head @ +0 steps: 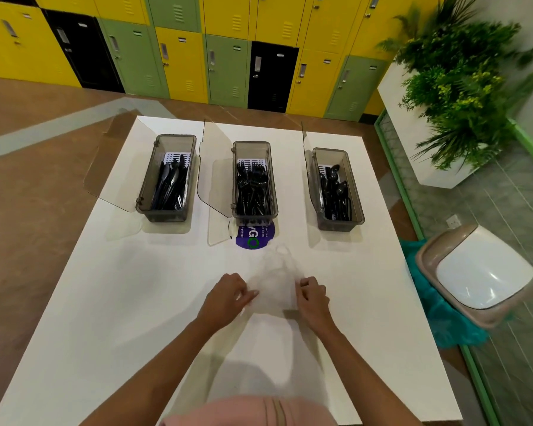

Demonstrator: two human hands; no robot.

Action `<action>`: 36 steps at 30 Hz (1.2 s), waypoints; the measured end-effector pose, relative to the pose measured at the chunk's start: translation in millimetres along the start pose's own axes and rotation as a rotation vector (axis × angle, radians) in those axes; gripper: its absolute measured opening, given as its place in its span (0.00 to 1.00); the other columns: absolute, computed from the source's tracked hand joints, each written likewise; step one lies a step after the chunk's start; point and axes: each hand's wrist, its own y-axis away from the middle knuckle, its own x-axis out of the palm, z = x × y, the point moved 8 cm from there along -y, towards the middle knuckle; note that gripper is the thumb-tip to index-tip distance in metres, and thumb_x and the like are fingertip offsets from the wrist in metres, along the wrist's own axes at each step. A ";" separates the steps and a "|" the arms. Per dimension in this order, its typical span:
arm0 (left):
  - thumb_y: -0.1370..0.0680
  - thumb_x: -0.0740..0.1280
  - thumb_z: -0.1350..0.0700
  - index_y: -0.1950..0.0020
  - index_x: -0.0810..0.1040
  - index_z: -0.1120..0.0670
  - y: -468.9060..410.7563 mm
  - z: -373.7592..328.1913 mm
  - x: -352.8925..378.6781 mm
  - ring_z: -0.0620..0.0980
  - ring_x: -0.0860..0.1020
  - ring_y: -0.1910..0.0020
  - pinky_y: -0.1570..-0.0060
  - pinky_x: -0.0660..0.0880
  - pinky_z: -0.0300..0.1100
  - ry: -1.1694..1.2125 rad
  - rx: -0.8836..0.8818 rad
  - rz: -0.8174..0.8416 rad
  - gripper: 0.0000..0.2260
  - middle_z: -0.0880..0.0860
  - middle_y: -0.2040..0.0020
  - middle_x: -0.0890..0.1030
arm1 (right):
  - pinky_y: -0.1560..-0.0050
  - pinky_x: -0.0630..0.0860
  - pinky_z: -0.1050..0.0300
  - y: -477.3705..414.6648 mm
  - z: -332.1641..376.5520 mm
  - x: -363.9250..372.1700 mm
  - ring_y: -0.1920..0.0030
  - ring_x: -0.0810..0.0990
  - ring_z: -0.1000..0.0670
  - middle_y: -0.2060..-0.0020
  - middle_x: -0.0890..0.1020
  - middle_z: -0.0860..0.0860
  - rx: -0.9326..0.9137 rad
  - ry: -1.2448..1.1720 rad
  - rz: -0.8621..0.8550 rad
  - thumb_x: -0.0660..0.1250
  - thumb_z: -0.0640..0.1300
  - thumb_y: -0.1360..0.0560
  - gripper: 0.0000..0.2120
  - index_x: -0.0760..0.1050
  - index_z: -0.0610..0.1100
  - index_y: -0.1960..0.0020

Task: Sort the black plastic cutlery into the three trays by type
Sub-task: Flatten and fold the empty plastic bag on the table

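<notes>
single head-worn view, looking steeply down, table (111, 302) close

Bright even indoor light, soft shadows under the arms, motion-blurred plant (461, 87), wide-angle bending at edges

I count three trays on the counter (136, 302): the left tray (145, 192), the middle tray (254, 215), the right tray (357, 210). One clear bag (274, 281) sits between my two hands.
</notes>
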 end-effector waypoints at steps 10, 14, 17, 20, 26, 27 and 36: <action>0.17 0.47 0.48 0.29 0.65 0.50 19.9 -53.8 31.1 0.54 0.63 0.26 0.32 0.66 0.46 -0.546 0.612 -0.035 0.18 0.53 0.25 0.64 | 0.42 0.73 0.50 -15.2 -5.8 0.7 0.51 0.74 0.50 0.52 0.80 0.48 -0.068 0.084 -0.098 0.64 0.41 0.24 0.06 0.80 0.41 0.54; 0.17 0.44 0.43 0.24 0.59 0.51 7.1 -31.4 50.5 0.51 0.60 0.25 0.32 0.68 0.50 -0.630 0.545 0.174 0.24 0.51 0.24 0.63 | 0.44 0.75 0.56 4.5 2.3 -14.1 0.48 0.77 0.52 0.46 0.77 0.54 -0.309 0.057 -0.290 0.64 0.41 0.23 0.10 0.70 0.48 0.43; 0.19 0.44 0.40 0.23 0.54 0.52 6.4 -22.5 58.2 0.51 0.61 0.26 0.32 0.66 0.50 -0.675 0.566 0.250 0.27 0.51 0.24 0.62 | 0.35 0.67 0.62 25.1 14.0 -9.2 0.35 0.71 0.56 0.34 0.73 0.55 -0.559 0.246 -0.319 0.59 0.41 0.21 0.16 0.69 0.49 0.33; 0.19 0.45 0.39 0.22 0.51 0.52 1.0 -21.4 56.2 0.52 0.61 0.26 0.33 0.66 0.48 -0.666 0.573 0.280 0.29 0.51 0.24 0.62 | 0.30 0.62 0.61 27.8 9.9 11.2 0.28 0.63 0.60 0.28 0.67 0.56 -0.652 0.357 -0.142 0.55 0.48 0.19 0.21 0.65 0.49 0.27; 0.22 0.55 0.36 0.22 0.47 0.48 0.6 -14.7 41.3 0.40 0.43 0.24 0.27 0.43 0.36 -0.439 0.564 0.407 0.34 0.43 0.22 0.46 | 0.29 0.54 0.65 15.6 -13.9 23.9 0.25 0.55 0.63 0.25 0.61 0.60 -0.657 0.464 0.054 0.58 0.64 0.24 0.30 0.61 0.53 0.25; 0.23 0.55 0.34 0.22 0.49 0.48 0.7 -12.0 39.5 0.39 0.43 0.24 0.27 0.44 0.35 -0.437 0.570 0.403 0.35 0.42 0.22 0.47 | 0.30 0.55 0.65 12.7 -12.9 21.4 0.26 0.58 0.62 0.26 0.63 0.59 -0.659 0.446 0.049 0.60 0.62 0.25 0.29 0.64 0.53 0.27; 0.25 0.62 0.62 0.42 0.77 0.55 -27.0 -19.3 20.3 0.55 0.78 0.47 0.52 0.74 0.43 -0.184 0.314 0.127 0.12 0.53 0.45 0.81 | 0.59 0.66 0.67 -18.2 2.4 -2.3 0.59 0.75 0.49 0.63 0.79 0.53 -0.308 0.030 -0.093 0.65 0.41 0.22 0.07 0.77 0.45 0.58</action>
